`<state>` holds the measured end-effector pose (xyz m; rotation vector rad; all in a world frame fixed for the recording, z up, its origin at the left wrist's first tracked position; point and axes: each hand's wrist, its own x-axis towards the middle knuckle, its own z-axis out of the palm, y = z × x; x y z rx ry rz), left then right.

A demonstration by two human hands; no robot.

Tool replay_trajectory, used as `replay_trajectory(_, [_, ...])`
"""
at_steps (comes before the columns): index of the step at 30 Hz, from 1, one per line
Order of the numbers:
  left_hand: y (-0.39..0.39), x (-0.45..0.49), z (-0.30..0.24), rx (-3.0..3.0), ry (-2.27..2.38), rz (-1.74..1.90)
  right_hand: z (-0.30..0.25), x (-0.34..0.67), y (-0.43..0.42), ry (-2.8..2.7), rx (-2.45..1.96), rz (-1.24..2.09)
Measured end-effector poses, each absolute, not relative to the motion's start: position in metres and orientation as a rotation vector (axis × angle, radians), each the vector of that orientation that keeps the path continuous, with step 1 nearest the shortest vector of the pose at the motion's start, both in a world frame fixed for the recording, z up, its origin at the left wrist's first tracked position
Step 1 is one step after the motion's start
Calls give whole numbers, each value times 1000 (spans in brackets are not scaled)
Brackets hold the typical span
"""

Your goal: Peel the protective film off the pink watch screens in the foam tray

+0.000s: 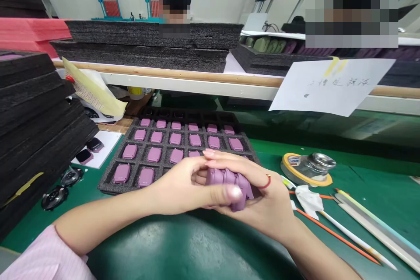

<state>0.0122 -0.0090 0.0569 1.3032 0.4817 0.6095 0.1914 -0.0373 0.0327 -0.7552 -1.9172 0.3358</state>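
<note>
Green bench (377, 210), far-left part: black foam tray (106, 187) w/ approx 18 mauve cases (146, 177) showing, rest hidden by hands, back row looks empty. Off tray's near-right corner, L hand (179, 183) and R hand (259, 201) both closed tight round a mauve stack (228, 179), count unclear.

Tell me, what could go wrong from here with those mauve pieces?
The mauve pieces sit bunched between the left hand and the right hand, so one might slip and fall onto the green mat. The black foam tray lies right beside the hands, so a knuckle could perhaps jostle the pieces in its pockets. The glass jar on its tape roll stands near the right hand and might get knocked over.
</note>
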Motion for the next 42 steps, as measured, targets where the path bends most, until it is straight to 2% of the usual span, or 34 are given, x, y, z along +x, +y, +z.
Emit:
replay_trajectory(8, [-10, 10, 60, 1207, 575, 496, 29, 198, -33, -1959, -712, 360])
replay_trajectory(15, [-10, 9, 56, 1522, 619, 672, 28, 192, -37, -2070, -698, 110])
replay_trajectory(18, [-11, 7, 56, 1721, 682, 803, 35, 194, -43, -2039, -743, 277])
replay_trajectory(25, [-12, 7, 52, 2107, 544, 1071, 36, 205, -39, -1490, -869, 964])
replay_trajectory(30, [-13, 10, 47, 2189, 440, 1144, 38, 197, -39, -1468, -931, 1433])
replay_trajectory(42, [-6, 12, 34, 2239, 348, 1126, 40, 187, -45, -1441, -977, 1248])
